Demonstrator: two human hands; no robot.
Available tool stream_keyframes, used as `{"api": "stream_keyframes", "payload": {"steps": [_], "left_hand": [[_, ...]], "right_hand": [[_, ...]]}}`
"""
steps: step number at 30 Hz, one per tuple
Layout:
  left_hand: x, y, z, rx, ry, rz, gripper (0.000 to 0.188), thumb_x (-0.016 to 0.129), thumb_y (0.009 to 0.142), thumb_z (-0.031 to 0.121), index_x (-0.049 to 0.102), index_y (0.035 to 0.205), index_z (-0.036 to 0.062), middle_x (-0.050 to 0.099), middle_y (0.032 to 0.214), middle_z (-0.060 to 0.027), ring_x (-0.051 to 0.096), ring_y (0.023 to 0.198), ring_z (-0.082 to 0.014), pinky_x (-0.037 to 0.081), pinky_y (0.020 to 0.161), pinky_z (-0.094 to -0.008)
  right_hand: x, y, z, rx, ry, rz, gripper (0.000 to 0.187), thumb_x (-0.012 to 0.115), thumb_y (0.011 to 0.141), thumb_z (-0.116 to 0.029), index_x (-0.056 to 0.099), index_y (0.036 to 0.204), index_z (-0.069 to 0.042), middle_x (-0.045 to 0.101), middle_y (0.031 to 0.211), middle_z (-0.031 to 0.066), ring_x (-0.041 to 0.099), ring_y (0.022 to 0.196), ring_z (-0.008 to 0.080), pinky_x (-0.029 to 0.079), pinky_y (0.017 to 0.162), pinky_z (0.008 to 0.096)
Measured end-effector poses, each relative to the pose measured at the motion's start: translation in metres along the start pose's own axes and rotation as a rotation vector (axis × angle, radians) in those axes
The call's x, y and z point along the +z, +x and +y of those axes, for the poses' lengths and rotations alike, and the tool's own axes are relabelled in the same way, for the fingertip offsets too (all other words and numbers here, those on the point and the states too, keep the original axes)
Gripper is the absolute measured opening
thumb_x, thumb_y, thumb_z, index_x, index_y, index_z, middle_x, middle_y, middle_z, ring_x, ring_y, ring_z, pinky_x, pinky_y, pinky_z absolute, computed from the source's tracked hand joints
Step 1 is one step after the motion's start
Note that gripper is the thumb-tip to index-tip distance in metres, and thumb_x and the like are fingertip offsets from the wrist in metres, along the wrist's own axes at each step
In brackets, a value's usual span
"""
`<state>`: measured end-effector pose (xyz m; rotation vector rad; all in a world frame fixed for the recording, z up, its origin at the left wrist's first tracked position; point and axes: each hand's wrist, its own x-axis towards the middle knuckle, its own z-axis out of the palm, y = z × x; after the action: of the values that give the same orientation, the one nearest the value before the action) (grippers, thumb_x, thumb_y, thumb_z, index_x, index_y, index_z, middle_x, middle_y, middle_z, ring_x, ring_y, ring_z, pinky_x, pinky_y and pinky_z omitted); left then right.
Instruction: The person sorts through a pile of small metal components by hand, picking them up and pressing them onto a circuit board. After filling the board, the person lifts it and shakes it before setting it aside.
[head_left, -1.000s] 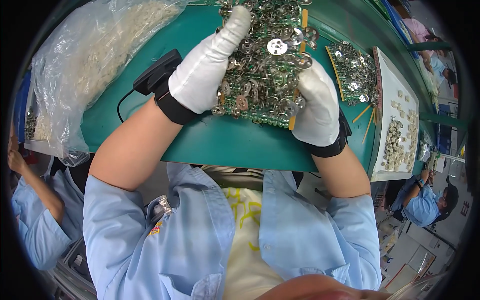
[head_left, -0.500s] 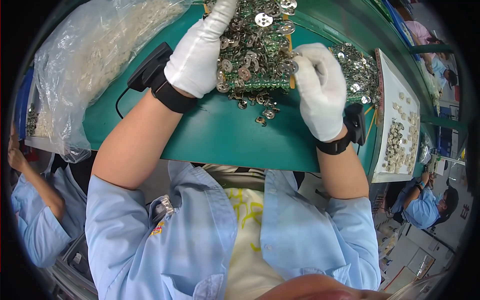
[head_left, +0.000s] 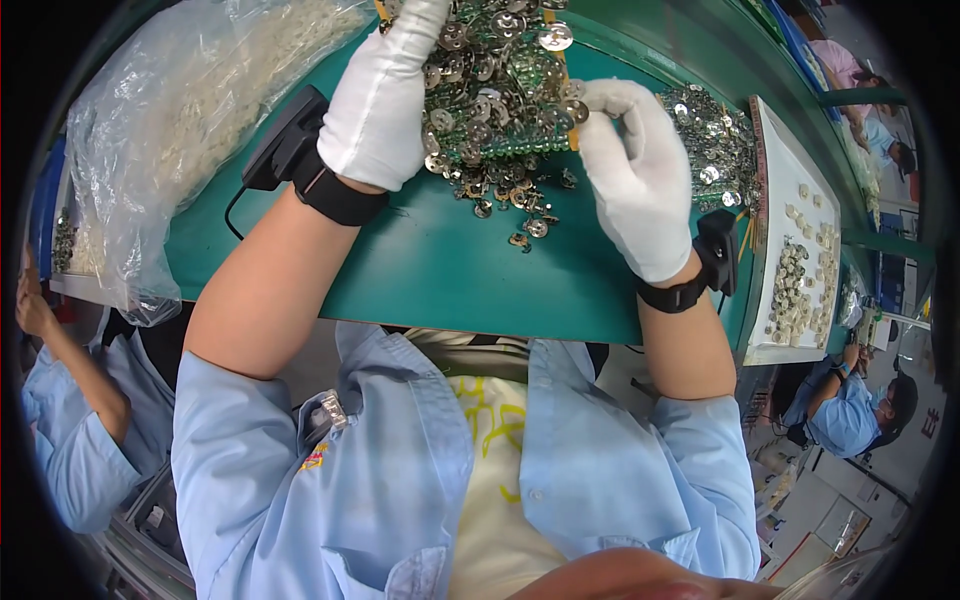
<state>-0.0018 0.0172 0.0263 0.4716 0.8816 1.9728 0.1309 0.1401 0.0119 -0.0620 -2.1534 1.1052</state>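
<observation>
A panel strung with green bead-like rows and crowded with round metal discs [head_left: 490, 105] is held up at the top middle, with narrow yellow strips along its sides. My left hand [head_left: 380, 115], in a white glove, is closed around the panel's left side, its thumb up along the edge. My right hand [head_left: 640, 175], also gloved in white, has thumb and forefinger closed at the panel's right yellow edge, beside a metal disc. Their exact contact is partly hidden. Loose small metal pieces [head_left: 525, 205] lie on the green table [head_left: 480, 285] below the panel.
A clear plastic bag of pale small parts [head_left: 215, 110] lies at the left. Another heap of metal discs and green pieces [head_left: 710, 150] sits right of my right hand. Beyond it, a white tray [head_left: 790, 335] holds small parts. Co-workers [head_left: 850, 410] sit at both sides.
The panel has shifted up and a little left, along with my left hand. My right fingers have risen slightly with its edge. More loose metal pieces show beneath it.
</observation>
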Motion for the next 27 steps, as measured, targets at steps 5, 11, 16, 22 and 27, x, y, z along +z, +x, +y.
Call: {"api": "stream_keyframes", "payload": {"steps": [5,11,16,22,27], "left_hand": [[0.004,-0.003,0.002,0.016,0.039,-0.04,0.058,0.038,0.096,0.051,0.049,0.126,0.0021,0.061,0.109,-0.0099,0.062,0.095,-0.0193,0.053,0.085,-0.0341],[0.011,-0.002,0.0,0.08,0.22,-0.029,0.058,0.035,0.097,0.049,0.046,0.129,0.0015,0.06,0.112,-0.0103,0.062,0.096,-0.0192,0.052,0.086,-0.0338],[-0.018,0.029,-0.014,0.54,-0.016,-0.772,0.059,0.035,0.097,0.049,0.046,0.129,0.0013,0.06,0.114,-0.0106,0.061,0.097,-0.0192,0.052,0.086,-0.0333],[-0.015,0.029,-0.015,0.411,0.114,-0.539,0.059,0.036,0.097,0.05,0.046,0.128,0.0008,0.06,0.114,-0.0108,0.061,0.098,-0.0193,0.051,0.087,-0.033],[-0.022,0.027,-0.024,0.377,-0.059,-0.665,0.059,0.036,0.097,0.051,0.048,0.126,0.0008,0.061,0.111,-0.0105,0.061,0.096,-0.019,0.051,0.086,-0.0329]], "right_hand": [[-0.01,-0.006,-0.004,0.176,0.063,-0.179,0.015,0.047,0.09,-0.004,0.057,0.098,0.003,0.05,0.09,0.0035,0.045,0.074,0.0077,0.037,0.066,0.0208],[-0.015,-0.005,0.001,0.058,0.053,-0.192,0.016,0.047,0.089,-0.008,0.056,0.095,0.004,0.049,0.085,0.0046,0.043,0.07,0.0094,0.035,0.063,0.0211],[-0.013,0.0,-0.001,-0.048,0.014,-0.209,0.009,0.053,0.083,-0.005,0.055,0.089,0.001,0.051,0.075,0.0095,0.049,0.064,0.0225,0.04,0.06,0.0316],[-0.011,0.001,-0.004,-0.016,-0.126,-0.202,0.005,0.056,0.081,-0.003,0.054,0.085,0.0,0.051,0.069,0.0114,0.05,0.061,0.0287,0.042,0.058,0.0369],[-0.008,-0.002,0.0,-0.152,-0.098,-0.193,0.006,0.055,0.083,-0.003,0.052,0.087,0.0,0.05,0.07,0.0122,0.05,0.062,0.0288,0.042,0.057,0.0373]]}}
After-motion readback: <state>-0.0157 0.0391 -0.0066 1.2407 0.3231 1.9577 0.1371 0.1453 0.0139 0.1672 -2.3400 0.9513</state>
